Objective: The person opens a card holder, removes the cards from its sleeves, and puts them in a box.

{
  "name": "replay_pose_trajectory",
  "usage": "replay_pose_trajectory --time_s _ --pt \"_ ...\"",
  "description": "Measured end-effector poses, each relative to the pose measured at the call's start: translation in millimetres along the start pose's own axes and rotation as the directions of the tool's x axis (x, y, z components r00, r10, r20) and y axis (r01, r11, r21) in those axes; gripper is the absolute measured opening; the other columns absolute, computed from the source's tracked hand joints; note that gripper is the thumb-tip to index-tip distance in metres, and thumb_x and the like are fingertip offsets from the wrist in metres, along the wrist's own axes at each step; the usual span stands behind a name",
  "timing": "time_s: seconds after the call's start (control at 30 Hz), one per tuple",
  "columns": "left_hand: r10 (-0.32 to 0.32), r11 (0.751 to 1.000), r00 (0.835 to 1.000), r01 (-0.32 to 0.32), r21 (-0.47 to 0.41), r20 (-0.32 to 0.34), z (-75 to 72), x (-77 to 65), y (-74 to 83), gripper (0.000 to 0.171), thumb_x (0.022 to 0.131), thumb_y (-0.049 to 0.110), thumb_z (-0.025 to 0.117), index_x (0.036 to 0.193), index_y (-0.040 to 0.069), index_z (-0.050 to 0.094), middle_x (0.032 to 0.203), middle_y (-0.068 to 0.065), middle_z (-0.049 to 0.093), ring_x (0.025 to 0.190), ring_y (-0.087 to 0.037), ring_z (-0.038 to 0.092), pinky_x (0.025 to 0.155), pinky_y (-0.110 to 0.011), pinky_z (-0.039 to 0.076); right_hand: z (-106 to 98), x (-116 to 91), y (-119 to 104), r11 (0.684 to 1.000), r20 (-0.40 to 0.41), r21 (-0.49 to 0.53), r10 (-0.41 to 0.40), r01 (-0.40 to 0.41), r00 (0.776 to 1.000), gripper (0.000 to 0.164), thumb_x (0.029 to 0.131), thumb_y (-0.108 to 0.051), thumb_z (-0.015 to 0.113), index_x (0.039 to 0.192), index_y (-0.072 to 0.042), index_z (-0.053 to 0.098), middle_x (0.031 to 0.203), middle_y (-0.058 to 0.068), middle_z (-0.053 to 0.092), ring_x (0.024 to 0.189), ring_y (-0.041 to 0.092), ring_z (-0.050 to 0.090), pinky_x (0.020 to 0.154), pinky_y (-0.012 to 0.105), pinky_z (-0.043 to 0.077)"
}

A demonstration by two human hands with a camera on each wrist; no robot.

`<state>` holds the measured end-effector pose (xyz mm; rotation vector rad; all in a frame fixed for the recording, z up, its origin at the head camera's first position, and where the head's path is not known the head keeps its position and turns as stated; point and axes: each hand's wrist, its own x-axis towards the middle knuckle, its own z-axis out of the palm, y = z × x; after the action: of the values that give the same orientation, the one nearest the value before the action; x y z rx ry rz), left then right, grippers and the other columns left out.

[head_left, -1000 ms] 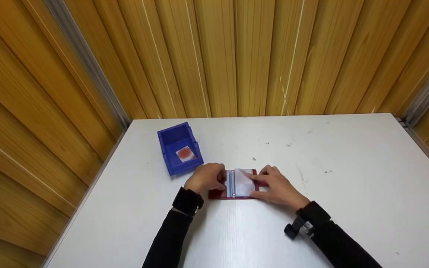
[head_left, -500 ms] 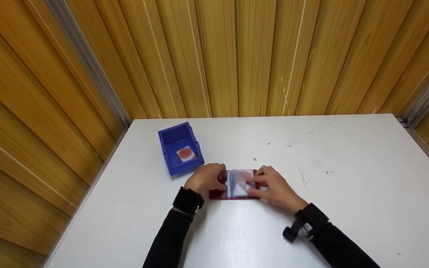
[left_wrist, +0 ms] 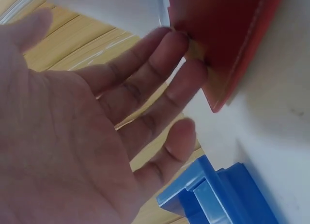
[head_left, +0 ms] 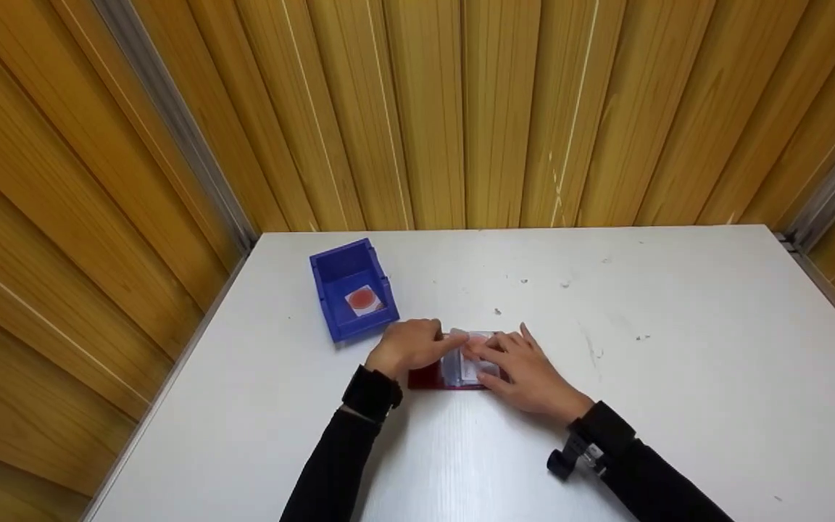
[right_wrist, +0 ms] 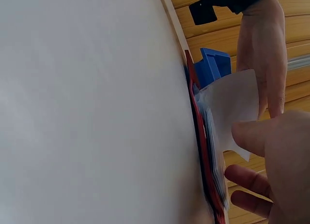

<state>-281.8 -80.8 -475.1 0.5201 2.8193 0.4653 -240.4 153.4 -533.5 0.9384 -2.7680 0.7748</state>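
On table [head_left: 649, 420], head view: album [head_left: 425, 378] lies between and under both hands, long axis left-right, ends pointing sideways. Left hand [head_left: 410, 344] at left end, right hand [head_left: 533, 380] at right; neither clearly nearer. Left wrist view: left hand loose, fingertips at red cover [left_wrist: 218, 30]. Right wrist view: page [right_wrist: 237, 100] raised toward left hand; right hand relaxed, no grip seen.

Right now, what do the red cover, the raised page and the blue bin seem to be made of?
Red cover: leather or imitation leather, smooth, judging by the stitching along its edge; I can't tell which.
Raised page: probably thin plastic film, though paper is possible; it looks pale, smooth and thin.
Blue bin: most likely moulded plastic, slightly shiny, with stiff walls and crisp edges.
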Motion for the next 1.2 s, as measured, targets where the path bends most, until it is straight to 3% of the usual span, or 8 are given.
replay_pose_trajectory --time_s 0.23,0.37,0.53,0.73,0.9,1.07,1.2 --pt "0.024 0.991 0.998 -0.016 0.133 -0.059 2.7 1.5 -1.2 0.030 0.092 0.031 0.073 0.108 0.007 0.065 0.096 -0.010 0.072 0.090 -0.027 0.070 0.083 -0.044 0.056 0.7 -1.1 -4.0 1.000 0.005 -0.004 0.013 -0.013 1.000 0.053 0.097 -0.025 0.070 0.148 -0.020 0.058 0.124 0.006 0.059 0.132 0.034 0.050 0.123 0.069 0.011" --pt "0.000 0.993 0.994 0.013 0.118 -0.111 0.6 -1.0 -3.7 0.042 0.086 0.021 0.080 0.120 0.007 0.060 0.101 -0.014 0.074 0.094 -0.031 0.072 0.083 -0.047 0.056 -0.4 -0.8 -3.7 1.000 -0.006 0.003 0.028 -0.028 1.000 0.055 0.095 -0.025 0.072 0.147 -0.018 0.059 0.121 0.007 0.059 0.130 0.035 0.051 0.123 0.069 0.012" --pt "0.001 0.980 0.991 0.025 0.195 -0.133 -5.8 -7.6 -3.0 0.062 0.079 0.026 0.088 0.135 0.019 0.062 0.109 -0.010 0.076 0.100 -0.028 0.072 0.083 -0.047 0.055 -0.4 0.1 -2.0 0.999 -0.002 -0.006 0.050 -0.050 0.999 0.054 0.094 -0.026 0.073 0.146 -0.016 0.061 0.122 0.007 0.060 0.130 0.035 0.052 0.123 0.068 0.013" --pt "-0.025 0.972 0.998 0.038 0.232 -0.059 -9.9 -15.5 -0.4 0.074 0.074 0.041 0.093 0.141 0.030 0.065 0.126 -0.006 0.072 0.113 -0.029 0.068 0.094 -0.049 0.051 0.1 0.1 0.1 0.998 -0.011 0.007 0.063 -0.063 0.998 0.054 0.093 -0.025 0.073 0.145 -0.016 0.061 0.121 0.007 0.061 0.129 0.035 0.053 0.123 0.068 0.012" --pt "0.028 0.950 0.999 -0.022 0.311 -0.016 -6.2 -14.9 -0.7 0.070 0.074 0.046 0.091 0.138 0.029 0.068 0.117 -0.005 0.067 0.103 -0.029 0.068 0.087 -0.046 0.055 0.1 0.6 1.4 0.997 -0.016 0.013 0.079 -0.079 0.997 0.054 0.093 -0.026 0.073 0.145 -0.016 0.061 0.117 0.007 0.059 0.126 0.034 0.054 0.124 0.067 0.013" --pt "0.042 0.931 0.999 -0.042 0.362 0.008 -4.4 -13.4 0.3 0.065 0.076 0.047 0.090 0.136 0.031 0.069 0.108 -0.005 0.066 0.096 -0.028 0.068 0.081 -0.044 0.055 -0.9 1.9 4.7 0.992 -0.014 0.027 0.120 -0.119 0.993 0.054 0.094 -0.028 0.073 0.145 -0.016 0.061 0.118 0.009 0.057 0.127 0.034 0.053 0.125 0.064 0.013" --pt "0.047 0.925 0.999 -0.050 0.376 0.019 -4.8 -13.5 1.0 0.062 0.077 0.047 0.089 0.133 0.031 0.070 0.107 -0.006 0.066 0.094 -0.028 0.068 0.081 -0.045 0.056 -0.4 1.1 9.8 0.988 -0.023 0.037 0.150 -0.149 0.988 0.053 0.095 -0.029 0.074 0.144 -0.015 0.062 0.119 0.009 0.058 0.125 0.033 0.052 0.123 0.061 0.022"
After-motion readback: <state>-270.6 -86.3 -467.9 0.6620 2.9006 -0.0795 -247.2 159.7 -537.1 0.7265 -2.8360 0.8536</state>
